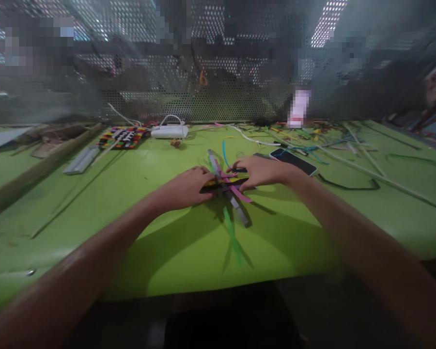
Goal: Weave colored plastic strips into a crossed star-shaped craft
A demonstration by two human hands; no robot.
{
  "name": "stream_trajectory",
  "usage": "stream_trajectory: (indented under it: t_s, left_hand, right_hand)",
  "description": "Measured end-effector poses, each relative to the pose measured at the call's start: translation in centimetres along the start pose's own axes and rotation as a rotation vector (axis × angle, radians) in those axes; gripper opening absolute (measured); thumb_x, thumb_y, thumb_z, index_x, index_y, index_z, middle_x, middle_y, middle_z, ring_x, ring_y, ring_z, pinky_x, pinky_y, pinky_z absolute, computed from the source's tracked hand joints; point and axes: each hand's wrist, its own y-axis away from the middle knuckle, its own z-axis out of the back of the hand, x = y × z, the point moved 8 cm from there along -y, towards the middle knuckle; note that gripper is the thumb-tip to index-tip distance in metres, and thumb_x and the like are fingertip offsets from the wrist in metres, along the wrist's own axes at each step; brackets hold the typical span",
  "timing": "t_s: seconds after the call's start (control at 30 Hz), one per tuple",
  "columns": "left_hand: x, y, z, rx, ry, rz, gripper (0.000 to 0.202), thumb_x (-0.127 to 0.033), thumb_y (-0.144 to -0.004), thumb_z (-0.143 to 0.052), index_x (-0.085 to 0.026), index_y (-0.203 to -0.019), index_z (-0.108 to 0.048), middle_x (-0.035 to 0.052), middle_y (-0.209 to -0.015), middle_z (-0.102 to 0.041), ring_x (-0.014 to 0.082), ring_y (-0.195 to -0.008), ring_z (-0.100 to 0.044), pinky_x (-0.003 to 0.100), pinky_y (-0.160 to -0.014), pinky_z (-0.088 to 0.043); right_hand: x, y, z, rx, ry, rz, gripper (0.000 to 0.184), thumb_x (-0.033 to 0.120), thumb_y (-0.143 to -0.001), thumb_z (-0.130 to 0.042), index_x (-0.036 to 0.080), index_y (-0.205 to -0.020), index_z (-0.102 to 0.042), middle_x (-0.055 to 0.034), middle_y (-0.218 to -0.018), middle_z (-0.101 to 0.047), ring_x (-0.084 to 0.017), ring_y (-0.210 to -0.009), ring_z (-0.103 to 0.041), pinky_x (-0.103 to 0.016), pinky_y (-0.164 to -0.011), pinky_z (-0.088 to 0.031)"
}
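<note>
A small bundle of crossed coloured strips (229, 186) lies on the green table (167, 232): pink, grey, green, yellow and a curled blue one. My left hand (187, 186) presses on its left side with fingers curled over the strips. My right hand (261, 170) holds down its right side, fingertips pinching the strips where they cross. A green strip and a grey strip stick out toward me past both hands.
A phone (294, 161) lies just right of my right hand. A woven multicoloured mat (121, 137) and a white power adapter (169, 131) sit at the back. Loose strips and long sticks litter the right side. A perforated metal screen (218, 92) closes the far edge.
</note>
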Motion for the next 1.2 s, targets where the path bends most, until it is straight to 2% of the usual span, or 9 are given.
stream_trajectory:
  t_s: [0.1,0.2,0.4,0.53,0.73,0.8,0.9,1.1,1.2]
  left_hand:
    - [0.4,-0.3,-0.5,0.054,-0.02,0.06,0.042,-0.043,-0.105,-0.063,-0.018,-0.137,-0.076,0.0185,-0.132,-0.077,0.0361,-0.12,-0.074,0.048,-0.106,-0.061]
    - [0.2,-0.7,-0.6,0.048,-0.01,0.047,0.039,-0.039,-0.105,-0.061,-0.018,-0.133,-0.078,0.0174,-0.127,-0.077,0.035,-0.118,-0.074,0.047,-0.106,-0.061]
    - [0.1,-1.0,-0.8,-0.048,0.085,-0.009,0.034,-0.034,-0.099,-0.065,-0.019,-0.126,-0.08,0.0166,-0.121,-0.078,0.0352,-0.112,-0.074,0.048,-0.1,-0.063]
    - [0.4,-1.1,-0.8,-0.089,0.159,-0.033,0.03,-0.031,-0.094,-0.069,-0.022,-0.12,-0.082,0.0126,-0.116,-0.079,0.0334,-0.113,-0.074,0.044,-0.1,-0.063]
    - [0.1,-0.8,0.0,-0.056,0.233,-0.092,0.039,-0.034,-0.094,-0.072,-0.024,-0.131,-0.082,0.0099,-0.12,-0.08,0.0318,-0.118,-0.073,0.042,-0.104,-0.061]
    - [0.0,-0.8,0.0,-0.049,0.231,-0.093,0.038,-0.038,-0.097,-0.072,-0.025,-0.132,-0.082,0.0095,-0.12,-0.081,0.0324,-0.119,-0.073,0.042,-0.104,-0.061]
    - [-0.1,-0.9,-0.3,-0.063,0.216,-0.095,0.036,-0.038,-0.1,-0.071,-0.026,-0.131,-0.083,0.0078,-0.115,-0.082,0.0316,-0.115,-0.074,0.042,-0.104,-0.06]
    - [0.3,-1.4,-1.0,-0.134,0.221,-0.024,0.017,-0.035,-0.093,-0.077,-0.023,-0.103,-0.083,0.0091,-0.104,-0.08,0.033,-0.11,-0.075,0.047,-0.103,-0.062]
    - [0.2,-1.2,-0.8,-0.139,0.276,-0.051,0.02,-0.033,-0.092,-0.076,-0.023,-0.107,-0.084,0.0083,-0.105,-0.08,0.0316,-0.108,-0.075,0.046,-0.101,-0.063]
  right_hand:
    - [0.0,-0.6,-0.2,0.053,-0.011,-0.056,0.045,0.03,-0.081,-0.09,0.023,-0.126,-0.087,-0.0111,-0.129,-0.086,-0.033,-0.111,-0.079,-0.041,-0.098,-0.061]
    - [0.4,-0.7,-0.2,0.037,-0.019,-0.086,0.048,0.031,-0.079,-0.09,0.022,-0.126,-0.087,-0.0111,-0.132,-0.085,-0.035,-0.115,-0.079,-0.041,-0.1,-0.061]
    - [1.2,-0.9,-0.6,-0.043,-0.23,-0.045,0.032,0.025,-0.073,-0.092,0.025,-0.104,-0.085,-0.009,-0.114,-0.087,-0.033,-0.101,-0.079,-0.042,-0.092,-0.062]
    - [1.5,-0.5,-0.6,-0.034,-0.286,0.02,0.035,0.022,-0.071,-0.091,0.024,-0.104,-0.079,-0.0078,-0.112,-0.086,-0.031,-0.098,-0.077,-0.041,-0.091,-0.061]
    - [0.4,0.4,-0.4,-0.017,-0.312,-0.039,0.028,0.042,-0.083,-0.087,0.022,-0.099,-0.076,-0.0099,-0.1,-0.082,-0.032,-0.095,-0.075,-0.04,-0.085,-0.058]
    - [0.2,0.3,-0.7,-0.041,-0.306,-0.062,0.03,0.046,-0.082,-0.09,0.023,-0.096,-0.077,-0.0103,-0.1,-0.082,-0.033,-0.095,-0.075,-0.041,-0.086,-0.058]
    - [0.1,0.0,-1.3,-0.096,-0.258,-0.074,0.027,0.037,-0.08,-0.093,0.023,-0.098,-0.079,-0.0107,-0.104,-0.081,-0.033,-0.098,-0.075,-0.041,-0.09,-0.057]
    - [0.4,-0.3,-2.3,-0.08,-0.182,-0.04,0.022,0.032,-0.084,-0.089,0.02,-0.097,-0.078,-0.0121,-0.112,-0.077,-0.03,-0.102,-0.073,-0.04,-0.097,-0.059]
    - [0.3,-0.2,-2.3,-0.086,-0.188,-0.038,0.025,0.03,-0.085,-0.089,0.019,-0.105,-0.08,-0.0131,-0.12,-0.077,-0.031,-0.109,-0.073,-0.041,-0.103,-0.058]
